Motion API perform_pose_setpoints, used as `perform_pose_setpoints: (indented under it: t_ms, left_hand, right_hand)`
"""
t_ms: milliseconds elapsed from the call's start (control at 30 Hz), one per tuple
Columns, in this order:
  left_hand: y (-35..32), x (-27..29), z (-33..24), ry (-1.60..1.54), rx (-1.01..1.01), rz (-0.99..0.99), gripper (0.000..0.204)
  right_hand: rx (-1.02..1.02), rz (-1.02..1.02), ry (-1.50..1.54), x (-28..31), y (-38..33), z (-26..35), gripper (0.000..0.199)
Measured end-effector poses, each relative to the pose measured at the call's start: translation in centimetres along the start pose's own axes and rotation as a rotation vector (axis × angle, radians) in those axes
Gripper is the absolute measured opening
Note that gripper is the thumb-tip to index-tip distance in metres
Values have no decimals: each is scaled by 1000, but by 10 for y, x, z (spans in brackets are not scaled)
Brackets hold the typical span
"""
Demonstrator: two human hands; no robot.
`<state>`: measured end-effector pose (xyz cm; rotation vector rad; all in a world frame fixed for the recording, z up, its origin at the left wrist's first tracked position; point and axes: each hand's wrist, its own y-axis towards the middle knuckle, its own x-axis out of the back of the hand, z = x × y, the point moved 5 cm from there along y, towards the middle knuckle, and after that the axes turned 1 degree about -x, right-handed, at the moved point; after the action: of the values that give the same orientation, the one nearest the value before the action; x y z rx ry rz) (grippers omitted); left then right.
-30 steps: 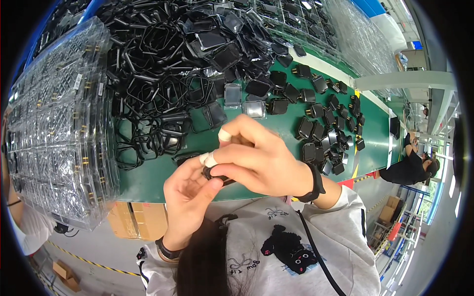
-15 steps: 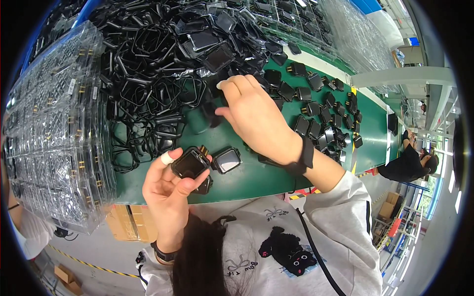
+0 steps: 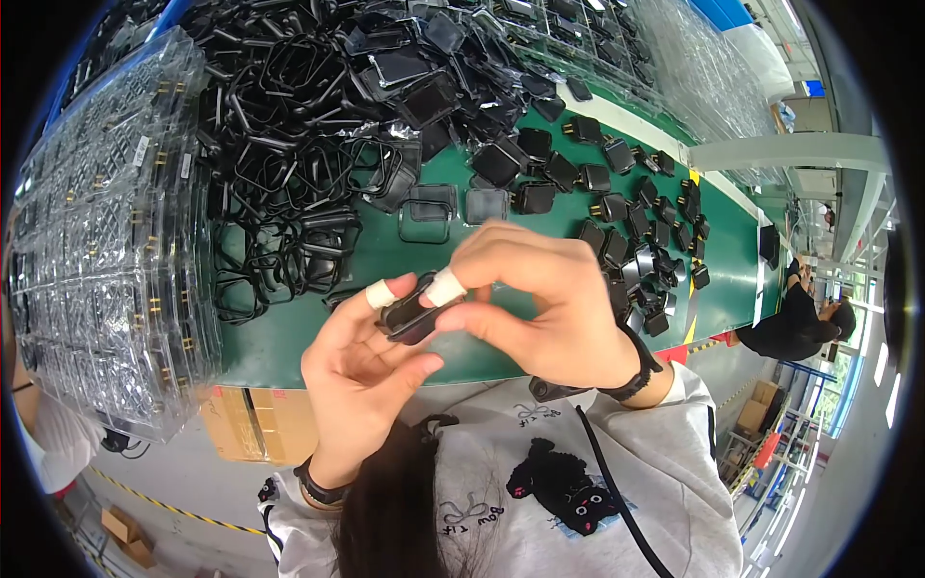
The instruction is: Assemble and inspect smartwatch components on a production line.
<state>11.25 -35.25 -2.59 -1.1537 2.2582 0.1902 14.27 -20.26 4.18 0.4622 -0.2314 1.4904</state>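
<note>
My left hand [image 3: 355, 371] holds a small black rectangular screen unit [image 3: 412, 323], like a smartwatch body, tilted between fingers and thumb. White wraps cover a fingertip on each hand. My right hand [image 3: 554, 303] meets it from the right, its thumb and fingers pinching the unit's upper right side. The fingers partly hide the unit, so I cannot make out its face. Just beyond my hands, a thin black rectangular frame [image 3: 425, 222] and a grey-clear flat piece [image 3: 487, 205] lie on the green table.
Black frames [image 3: 289, 183] are heaped at the left, with dark flat screens [image 3: 429, 96] piled behind. Several finished-looking black units [image 3: 631, 226] spread across the green table [image 3: 727, 270] at the right. Stacked clear plastic trays [image 3: 106, 260] stand at the left edge. A person [image 3: 800, 318] sits far right.
My right hand has come back from the pile's edge toward me and now grips the unit in my left hand. My left hand has tilted the unit. A frame and flat piece are now uncovered.
</note>
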Motion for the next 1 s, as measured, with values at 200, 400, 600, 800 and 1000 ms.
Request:
perform_pose_setpoints:
  t_ms: [200,400,600,800,1000]
  left_hand:
    - [-1,-8,-1,21,-27,20,56]
    - [-7,-2,6,45,-118,8,42]
    - [-11,-13,-3,280,-104,-102,25]
    - [-3,-17,-6,491,-366,84,17]
    - [1,-27,12,386,-393,77,16]
  right_hand:
    - [-113,-112,88,-6,-10,-13,21]
    - [5,-192,156,-12,-20,-13,21]
    - [36,-202,127,-15,-38,-12,26]
    - [36,-320,167,-18,-52,-16,25]
    - [-40,-261,121,-7,-70,-25,28]
